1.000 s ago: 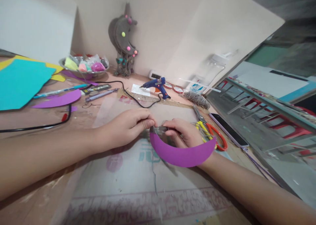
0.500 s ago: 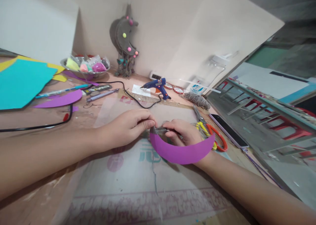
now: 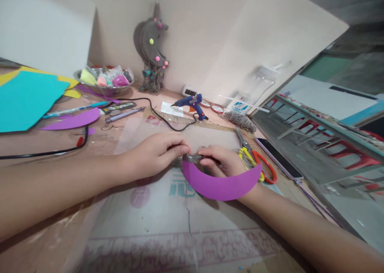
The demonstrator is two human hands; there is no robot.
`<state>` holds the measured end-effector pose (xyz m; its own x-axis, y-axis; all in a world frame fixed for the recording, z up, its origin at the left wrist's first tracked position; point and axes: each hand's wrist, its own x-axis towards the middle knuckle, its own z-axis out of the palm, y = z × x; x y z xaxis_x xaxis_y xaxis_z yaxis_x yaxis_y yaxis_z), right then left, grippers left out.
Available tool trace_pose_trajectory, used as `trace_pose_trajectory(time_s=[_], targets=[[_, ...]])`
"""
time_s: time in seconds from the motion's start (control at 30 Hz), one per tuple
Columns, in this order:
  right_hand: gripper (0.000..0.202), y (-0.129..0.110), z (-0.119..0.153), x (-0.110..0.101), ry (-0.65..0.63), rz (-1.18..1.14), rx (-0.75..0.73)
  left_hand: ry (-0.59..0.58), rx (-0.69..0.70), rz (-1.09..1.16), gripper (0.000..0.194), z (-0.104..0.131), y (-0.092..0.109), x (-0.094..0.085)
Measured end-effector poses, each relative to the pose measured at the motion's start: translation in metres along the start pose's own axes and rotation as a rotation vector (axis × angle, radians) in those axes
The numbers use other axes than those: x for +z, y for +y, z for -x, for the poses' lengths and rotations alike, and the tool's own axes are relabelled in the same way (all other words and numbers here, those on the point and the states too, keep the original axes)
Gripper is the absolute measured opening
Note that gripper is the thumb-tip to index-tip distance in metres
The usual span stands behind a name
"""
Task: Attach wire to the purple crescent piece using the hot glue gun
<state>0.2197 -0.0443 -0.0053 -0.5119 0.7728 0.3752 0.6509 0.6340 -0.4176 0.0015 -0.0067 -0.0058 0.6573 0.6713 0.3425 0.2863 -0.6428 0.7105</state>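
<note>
A purple crescent-shaped sheet (image 3: 220, 186) hangs in front of me, curving under my right hand, its left tip wound with grey yarn (image 3: 194, 158). At that wrapped tip, the thumb and fingers of my left hand (image 3: 163, 151) are pinched together. My right hand (image 3: 224, 160) is curled closed on the grey yarn, just right of the tip. Its fingertips are partly hidden behind the crescent and yarn. Beside my right wrist lie scissors with orange handles (image 3: 267, 168) and a yellow-handled pair (image 3: 247, 159).
A blue glue gun (image 3: 190, 102) stands behind my hands, its black cord running left. Further right are a grey yarn bundle (image 3: 240, 121) and a phone (image 3: 279, 157). Left lie turquoise sheets (image 3: 30, 99), a purple offcut (image 3: 72, 119), and a clay-filled bowl (image 3: 105, 90). A decorated grey crescent (image 3: 151, 45) hangs behind.
The grey yarn between my hands has shifted slightly and shows as a thicker band beside the crescent's tip. Both hands keep nearly the same place.
</note>
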Motion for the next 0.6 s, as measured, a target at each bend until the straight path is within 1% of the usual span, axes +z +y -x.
trace_pose_trajectory(time_s=[0.07, 0.13, 0.23, 0.3, 0.4, 0.47, 0.6], targets=[[0.025, -0.0019, 0.0003, -0.001, -0.027, 0.001, 0.024, -0.003, 0.003, 0.002, 0.022, -0.0003, 0.0001, 0.0002], [0.028, -0.0036, -0.0001, -0.0011, -0.021, 0.0, 0.026, -0.007, 0.002, 0.003, 0.022, -0.0005, 0.0006, 0.0003], [0.034, -0.0042, -0.001, 0.0003, 0.087, 0.007, -0.01, -0.013, -0.012, 0.007, 0.023, -0.0004, 0.0014, 0.0], [0.035, -0.003, -0.0011, 0.0012, 0.12, 0.016, -0.006, -0.012, -0.016, 0.013, 0.023, -0.0002, 0.0015, -0.0001], [0.032, -0.0002, -0.0006, 0.0018, 0.088, 0.02, 0.004, -0.003, -0.012, 0.016, 0.023, 0.0001, 0.0005, -0.0002], [0.03, 0.0008, -0.0003, 0.0014, 0.073, 0.028, -0.017, -0.004, -0.004, 0.014, 0.024, 0.0002, -0.0002, -0.0002], [0.03, -0.0006, -0.0005, -0.0005, 0.018, 0.014, -0.019, -0.006, -0.006, 0.02, 0.024, 0.0001, 0.0003, -0.0004]])
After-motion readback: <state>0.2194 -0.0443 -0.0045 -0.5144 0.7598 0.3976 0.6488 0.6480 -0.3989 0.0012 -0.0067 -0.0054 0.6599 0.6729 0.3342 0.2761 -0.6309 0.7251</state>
